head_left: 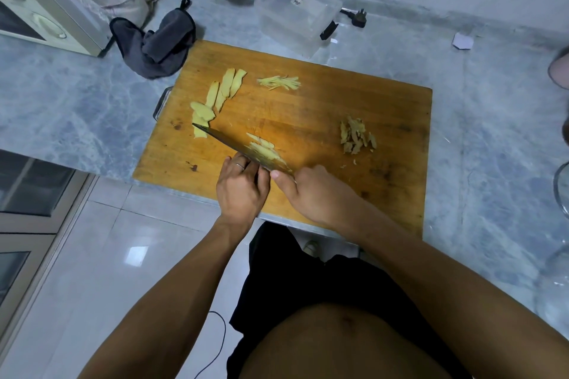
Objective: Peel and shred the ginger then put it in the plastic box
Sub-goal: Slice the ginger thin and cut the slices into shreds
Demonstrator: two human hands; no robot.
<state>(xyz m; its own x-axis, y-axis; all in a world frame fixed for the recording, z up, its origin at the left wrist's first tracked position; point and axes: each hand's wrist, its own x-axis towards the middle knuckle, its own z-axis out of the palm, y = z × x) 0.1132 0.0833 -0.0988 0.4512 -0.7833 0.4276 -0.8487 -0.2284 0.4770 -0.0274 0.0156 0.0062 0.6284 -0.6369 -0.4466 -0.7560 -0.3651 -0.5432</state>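
Orange-brown cutting board (338, 108); pale yellow ginger slices (221, 89); grey-blue marbled counter (77, 95); dark grey cloth (160, 40); clear plastic box (300, 14).
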